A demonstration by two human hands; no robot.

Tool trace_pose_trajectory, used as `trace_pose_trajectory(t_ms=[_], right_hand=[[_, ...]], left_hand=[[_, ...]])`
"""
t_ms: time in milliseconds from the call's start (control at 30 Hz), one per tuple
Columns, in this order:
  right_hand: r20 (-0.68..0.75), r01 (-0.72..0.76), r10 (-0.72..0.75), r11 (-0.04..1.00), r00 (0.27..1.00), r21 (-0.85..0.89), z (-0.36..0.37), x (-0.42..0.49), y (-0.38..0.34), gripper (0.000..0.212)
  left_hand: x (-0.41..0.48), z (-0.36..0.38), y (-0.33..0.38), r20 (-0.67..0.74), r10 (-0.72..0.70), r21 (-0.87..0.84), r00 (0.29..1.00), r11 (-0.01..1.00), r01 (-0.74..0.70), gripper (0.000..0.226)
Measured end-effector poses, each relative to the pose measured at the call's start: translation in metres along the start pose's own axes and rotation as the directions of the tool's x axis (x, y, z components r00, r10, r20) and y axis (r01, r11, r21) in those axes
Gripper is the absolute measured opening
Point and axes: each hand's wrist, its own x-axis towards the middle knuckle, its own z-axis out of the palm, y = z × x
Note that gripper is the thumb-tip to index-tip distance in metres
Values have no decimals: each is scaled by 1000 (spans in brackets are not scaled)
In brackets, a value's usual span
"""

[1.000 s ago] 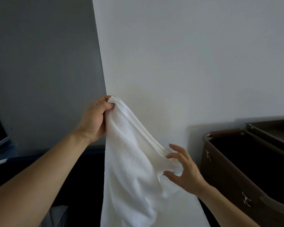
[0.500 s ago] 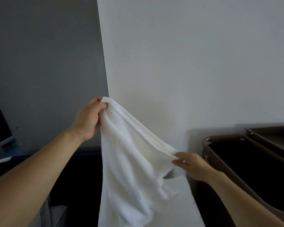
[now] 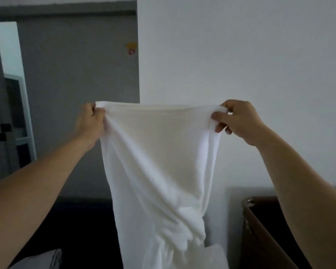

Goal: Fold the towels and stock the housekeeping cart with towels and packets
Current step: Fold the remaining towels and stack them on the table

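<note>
Well, my left grip (image 3: 89,121) pinches one top corner of the plain white terry towel (image 3: 159,162), with the fingers curled round a bunch of cloth. My right grip (image 3: 241,121) pinches the other top corner between thumb and forefinger, the remaining fingers curled underneath. Between them the towel's top edge runs nearly level and taut. The rest hangs down in front of me in the air, narrowing into a loose twist low down, and its lower end runs out of view at the bottom. Behind it the flat white wall (image 3: 241,55) meets a darker grey wall (image 3: 76,74) at a corner. On the grey one, just beside that corner, sits a small yellow and red sticker (image 3: 131,49), whose printing is too blurred to read. At the lower right stands the dark brown housekeeping cart (image 3: 260,235), with a metal fitting on its near corner; it lies under my right forearm, apart from the hanging towel. A pale flat white surface (image 3: 215,257) shows just beside the towel's lower part.
</note>
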Motion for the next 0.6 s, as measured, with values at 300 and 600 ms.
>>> trace_pose_trajectory(t_ms=[300, 600], right_hand=[[-29, 252, -295, 860, 955, -443, -76, -45, -126, 12], [-148, 101, -198, 862, 969, -496, -68, -176, -183, 10]], left_hand=[[-16, -96, 62, -13, 81, -138, 997, 987, -82, 32], [-100, -195, 76, 129, -58, -263, 990, 960, 91, 19]])
